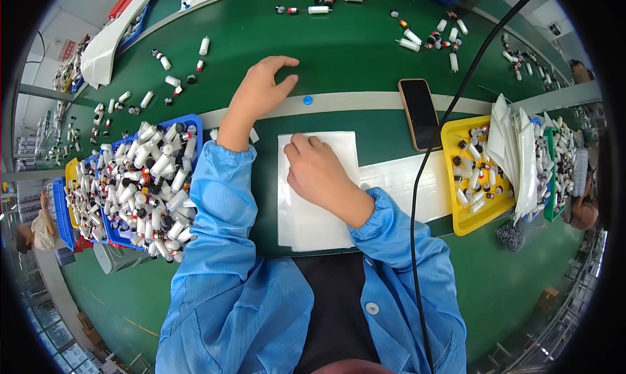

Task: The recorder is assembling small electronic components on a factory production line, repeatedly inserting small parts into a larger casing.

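My left hand (pixel 263 86) hangs over the green conveyor belt, beyond the bench's pale rail. Its thumb and forefinger are apart, with nothing between them. My right hand (pixel 321 173) rests on a small stack of flat white sheets (pixel 313 227) that look like plastic bags, directly before me. The fingers of that hand curl in near the stack's far left part; what they pinch, if anything, is hidden beneath them. To the right of the stack lies another glossy white sheet (pixel 401 188).
At left, a blue bin (pixel 195 123) is heaped with small white cylinders bearing black ends. A yellow tray (pixel 486 225) holds several more at right. A phone (pixel 420 113) lies near the rail (pixel 365 101). A black cable (pixel 417 237) crosses the right side. Loose cylinders (pixel 318 10) dot the belt.
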`<state>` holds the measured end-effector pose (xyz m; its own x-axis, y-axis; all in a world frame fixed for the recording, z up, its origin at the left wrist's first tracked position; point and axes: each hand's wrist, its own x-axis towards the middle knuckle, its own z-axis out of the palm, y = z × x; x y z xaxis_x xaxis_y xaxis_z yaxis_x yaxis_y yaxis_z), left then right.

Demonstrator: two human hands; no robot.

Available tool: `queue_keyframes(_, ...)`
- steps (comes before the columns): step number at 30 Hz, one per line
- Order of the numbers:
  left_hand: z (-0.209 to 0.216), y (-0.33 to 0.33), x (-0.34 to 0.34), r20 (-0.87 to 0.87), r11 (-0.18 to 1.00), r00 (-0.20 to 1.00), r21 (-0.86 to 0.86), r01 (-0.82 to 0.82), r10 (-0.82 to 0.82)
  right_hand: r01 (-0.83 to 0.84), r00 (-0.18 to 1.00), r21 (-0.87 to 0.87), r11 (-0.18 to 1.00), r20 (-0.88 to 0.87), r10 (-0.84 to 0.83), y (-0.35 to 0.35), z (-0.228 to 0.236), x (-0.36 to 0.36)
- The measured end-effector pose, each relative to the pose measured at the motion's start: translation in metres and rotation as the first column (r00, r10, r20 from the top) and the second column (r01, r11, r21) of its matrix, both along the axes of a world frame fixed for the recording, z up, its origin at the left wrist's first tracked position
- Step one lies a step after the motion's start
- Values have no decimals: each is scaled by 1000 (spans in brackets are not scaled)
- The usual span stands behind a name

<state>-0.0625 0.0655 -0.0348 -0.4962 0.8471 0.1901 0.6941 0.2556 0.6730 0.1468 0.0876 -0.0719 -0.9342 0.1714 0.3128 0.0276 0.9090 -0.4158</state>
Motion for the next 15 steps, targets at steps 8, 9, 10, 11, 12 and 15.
queue_keyframes(8, -62, 108, -135, -446, 971, 866, 169, -169, 228, 56, 998, 235, 970, 27, -64, -24, 4, 18)
queue_keyframes(9, -73, 120, -146, -498, 977, 840, 104, -185, 213, 50, 998, 252, 967, 34, -60, -25, 4, 17)
queue_keyframes(10, -81, 132, -156, -549, 978, 813, 40, -205, 193, 58, 997, 221, 974, 38, -68, -26, 5, 16)
queue_keyframes(11, -80, 145, -157, -591, 976, 790, -25, -218, 161, 68, 996, 209, 976, 36, -77, -25, 5, 16)
queue_keyframes(12, -80, 155, -155, -584, 985, 810, -104, -135, 49, 73, 996, 196, 978, 33, -81, -24, 5, 16)
queue_keyframes(15, -77, 183, -109, -637, 986, 769, -94, -140, 49, 114, 990, 158, 981, 66, -126, -16, 2, 13)
